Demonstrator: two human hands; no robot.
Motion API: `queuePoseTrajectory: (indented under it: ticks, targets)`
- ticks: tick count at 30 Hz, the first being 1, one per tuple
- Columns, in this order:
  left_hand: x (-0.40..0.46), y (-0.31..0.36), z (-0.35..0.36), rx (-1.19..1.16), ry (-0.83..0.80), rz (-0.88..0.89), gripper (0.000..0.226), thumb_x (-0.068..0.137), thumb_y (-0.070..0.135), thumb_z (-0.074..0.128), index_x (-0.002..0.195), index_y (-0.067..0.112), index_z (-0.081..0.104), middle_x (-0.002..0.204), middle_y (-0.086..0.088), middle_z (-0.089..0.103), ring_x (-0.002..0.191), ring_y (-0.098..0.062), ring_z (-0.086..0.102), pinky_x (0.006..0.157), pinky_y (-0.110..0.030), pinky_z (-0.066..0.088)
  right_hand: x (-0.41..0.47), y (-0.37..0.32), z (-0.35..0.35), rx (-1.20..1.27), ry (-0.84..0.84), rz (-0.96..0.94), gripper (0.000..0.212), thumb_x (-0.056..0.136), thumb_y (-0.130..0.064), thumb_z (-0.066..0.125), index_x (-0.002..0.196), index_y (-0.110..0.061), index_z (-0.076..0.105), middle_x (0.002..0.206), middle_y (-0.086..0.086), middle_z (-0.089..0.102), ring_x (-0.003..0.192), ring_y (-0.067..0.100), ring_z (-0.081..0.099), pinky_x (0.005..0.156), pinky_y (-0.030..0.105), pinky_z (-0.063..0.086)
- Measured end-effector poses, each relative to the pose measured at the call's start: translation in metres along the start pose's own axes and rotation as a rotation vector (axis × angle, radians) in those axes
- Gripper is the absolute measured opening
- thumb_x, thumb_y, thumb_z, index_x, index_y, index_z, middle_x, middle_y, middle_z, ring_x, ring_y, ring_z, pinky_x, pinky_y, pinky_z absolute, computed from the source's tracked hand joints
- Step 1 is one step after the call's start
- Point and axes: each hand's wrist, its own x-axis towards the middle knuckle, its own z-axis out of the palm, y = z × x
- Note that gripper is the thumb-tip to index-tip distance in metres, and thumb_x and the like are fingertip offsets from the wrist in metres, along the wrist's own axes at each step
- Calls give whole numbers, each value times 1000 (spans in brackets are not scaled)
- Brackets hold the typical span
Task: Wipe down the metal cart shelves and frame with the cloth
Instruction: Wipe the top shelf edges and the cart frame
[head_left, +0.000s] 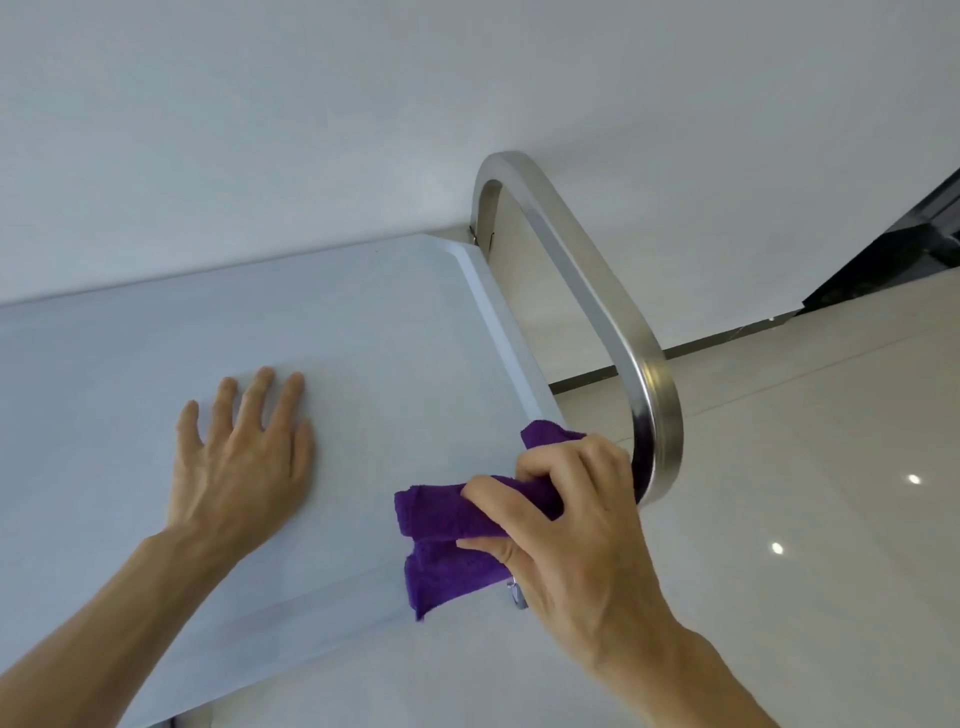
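Note:
The metal cart's top shelf (363, 332) fills the left and middle of the head view, pale and flat with a raised rim. Its curved steel handle (587, 280) loops up off the shelf's right end. My left hand (244, 457) lies flat on the shelf, fingers straight and spread. My right hand (566, 525) grips a bunched purple cloth (441, 540) at the shelf's near right corner, beside the handle's lower end. The cloth drapes over the shelf's edge. Lower shelves are hidden.
A white wall (467, 104) stands right behind the cart. Glossy cream floor tiles (805, 493) spread out to the right, with a dark skirting strip (717, 345) and a dark object (909, 249) at the far right edge.

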Motion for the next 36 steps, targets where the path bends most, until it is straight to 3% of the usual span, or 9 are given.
queuePoseTrajectory:
  ticks: [5,11,19,23,26,29,32,34,36]
  targets:
    - [-1,41,0,-103,3,22,53,90,30,34,132,3,53,143,-20,48,130,-50,39,101,-65,33,22,2,-73,26,159,85,27,102,-50,46,114,-32,61,99,1,45,97,24,42,84,48,43]
    - [-4,82,20,-144,-57,-126,63,98,38,17,155,12,23,163,-19,14,149,-44,3,116,-66,0,35,49,-56,44,145,301,24,98,-33,60,117,-25,71,123,4,37,113,30,43,101,21,35]
    - [-6,82,19,-136,-66,-121,79,89,51,5,156,13,23,163,-17,16,150,-41,4,118,-64,1,5,54,-6,145,224,463,69,93,-27,69,152,-27,32,146,-5,39,131,7,46,94,17,50]
    - [-10,85,15,-125,12,195,61,98,49,24,147,22,47,153,-13,43,145,-40,31,114,-67,18,10,57,-7,4,199,408,61,93,-14,65,149,-17,40,136,12,50,107,24,64,70,34,62]
    - [-9,85,17,-110,65,299,47,101,43,32,140,31,55,147,-8,51,140,-39,39,112,-65,25,52,64,-16,-165,21,389,62,86,-14,63,145,-20,45,121,9,57,76,29,65,53,30,48]
    - [-8,83,20,-111,62,266,45,101,43,32,140,35,54,149,-4,50,142,-35,38,115,-62,23,112,76,-11,-262,-279,424,68,89,-19,60,148,-26,28,107,11,53,67,37,53,59,36,38]
    - [-7,82,18,-135,40,234,47,100,43,31,142,38,51,150,1,48,145,-30,35,117,-59,21,161,80,2,-285,-460,446,76,94,-22,58,154,-26,11,115,14,49,69,30,42,65,38,35]
    - [-6,81,18,-152,23,213,48,99,45,28,143,39,48,151,5,46,146,-26,32,118,-56,19,170,77,3,-219,-445,458,79,95,-25,59,155,-29,8,118,12,43,63,28,44,63,38,38]
    - [-6,81,18,-159,17,202,50,99,46,27,144,39,47,151,7,45,147,-24,31,119,-55,17,157,74,-6,-109,-324,434,64,94,-29,62,146,-29,25,120,7,38,67,32,54,61,41,47]
